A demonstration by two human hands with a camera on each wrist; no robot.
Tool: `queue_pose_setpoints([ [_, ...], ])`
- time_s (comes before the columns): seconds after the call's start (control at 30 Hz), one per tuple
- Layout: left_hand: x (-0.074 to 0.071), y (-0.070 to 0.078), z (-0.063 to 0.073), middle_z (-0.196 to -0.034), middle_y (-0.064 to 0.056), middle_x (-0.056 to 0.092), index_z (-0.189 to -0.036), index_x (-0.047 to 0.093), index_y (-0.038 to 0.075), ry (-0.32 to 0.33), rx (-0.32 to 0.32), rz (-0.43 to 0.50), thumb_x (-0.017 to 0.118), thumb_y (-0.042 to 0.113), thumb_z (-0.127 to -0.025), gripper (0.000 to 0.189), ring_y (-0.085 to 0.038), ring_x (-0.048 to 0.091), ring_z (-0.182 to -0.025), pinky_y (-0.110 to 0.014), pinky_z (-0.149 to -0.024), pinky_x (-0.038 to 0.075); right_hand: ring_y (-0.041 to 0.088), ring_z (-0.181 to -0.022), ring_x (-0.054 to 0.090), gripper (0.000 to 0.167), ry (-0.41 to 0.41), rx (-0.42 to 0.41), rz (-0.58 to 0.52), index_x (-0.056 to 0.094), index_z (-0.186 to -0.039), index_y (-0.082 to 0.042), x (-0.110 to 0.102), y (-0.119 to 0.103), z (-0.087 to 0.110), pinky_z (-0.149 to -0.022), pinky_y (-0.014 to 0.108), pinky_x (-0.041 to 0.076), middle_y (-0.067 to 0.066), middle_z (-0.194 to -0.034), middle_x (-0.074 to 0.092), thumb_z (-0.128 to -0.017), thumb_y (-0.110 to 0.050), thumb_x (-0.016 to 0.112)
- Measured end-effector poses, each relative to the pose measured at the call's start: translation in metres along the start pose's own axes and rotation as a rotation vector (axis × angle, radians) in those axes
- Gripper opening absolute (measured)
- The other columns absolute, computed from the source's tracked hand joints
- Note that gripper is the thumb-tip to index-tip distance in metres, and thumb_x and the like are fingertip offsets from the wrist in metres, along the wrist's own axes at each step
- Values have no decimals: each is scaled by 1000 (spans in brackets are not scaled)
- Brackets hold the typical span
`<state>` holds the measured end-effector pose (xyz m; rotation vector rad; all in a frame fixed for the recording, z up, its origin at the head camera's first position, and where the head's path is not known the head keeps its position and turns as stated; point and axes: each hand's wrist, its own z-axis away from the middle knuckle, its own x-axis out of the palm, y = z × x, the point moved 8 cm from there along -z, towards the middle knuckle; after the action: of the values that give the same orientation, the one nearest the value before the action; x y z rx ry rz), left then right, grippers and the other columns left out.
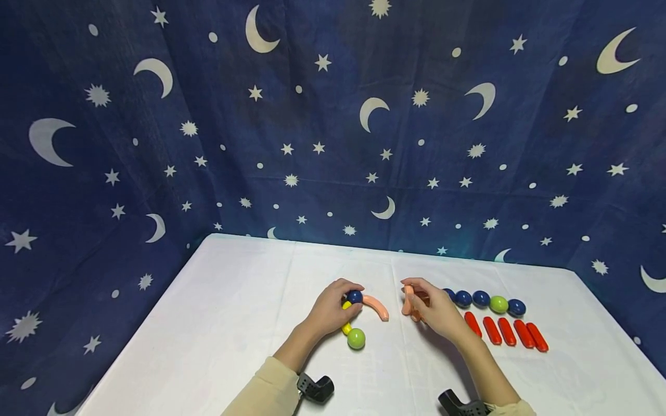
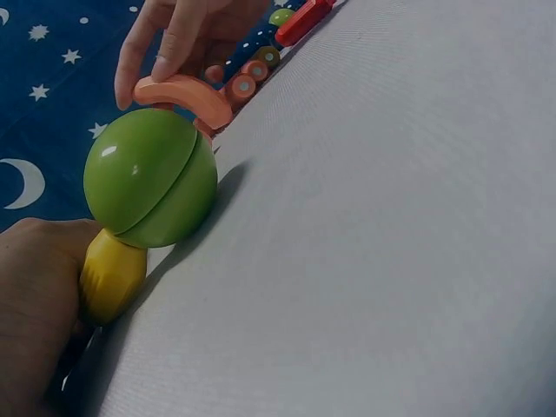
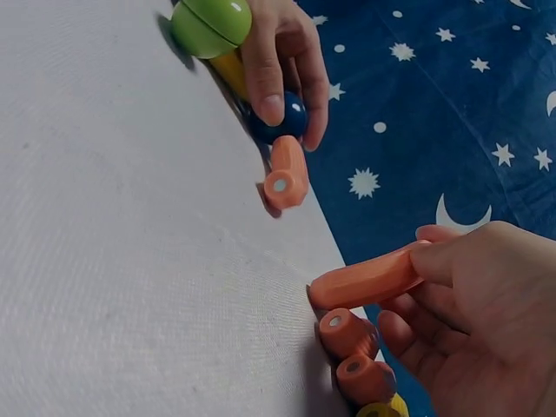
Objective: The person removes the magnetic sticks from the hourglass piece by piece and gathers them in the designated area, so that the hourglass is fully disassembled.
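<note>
My left hand holds a dark blue ball between thumb and fingers. From this ball a curved orange toy rod reaches right. A yellow rod runs from the ball toward me, with a green ball at its near end. My right hand pinches another curved orange rod, apart from the left-hand pieces. Close under those fingers, in the right wrist view, lie two more orange rods with pale round discs in their ends, and part of a yellow piece.
Right of my right hand a row of blue balls includes one green ball. Several red rods lie in front of them. A white cloth covers the table; a dark blue starry curtain hangs behind it.
</note>
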<state>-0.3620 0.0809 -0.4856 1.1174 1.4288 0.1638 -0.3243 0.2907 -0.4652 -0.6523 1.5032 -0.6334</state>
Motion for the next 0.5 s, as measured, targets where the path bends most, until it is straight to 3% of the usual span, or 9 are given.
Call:
queue_pose_setpoints([
  [0.23,0,0,0,-115,1,61,-120,63,18,-2,-3,6,67,24,-86,35,-10,57,-96,-25,-85,49,21,-95,64,36,35,-62,98,61,-124,-14,1,-8,2,-78,33,56,9,-116,62,-88,-9,64],
  [0.5,0,0,0,-114,1,61,-120,63,18,2,7,-7,66,24,-86,35,-10,57,-97,-25,-85,49,13,-83,61,39,85,-95,123,68,-112,-10,2,-13,3,-73,24,54,7,-112,61,-74,-9,78],
])
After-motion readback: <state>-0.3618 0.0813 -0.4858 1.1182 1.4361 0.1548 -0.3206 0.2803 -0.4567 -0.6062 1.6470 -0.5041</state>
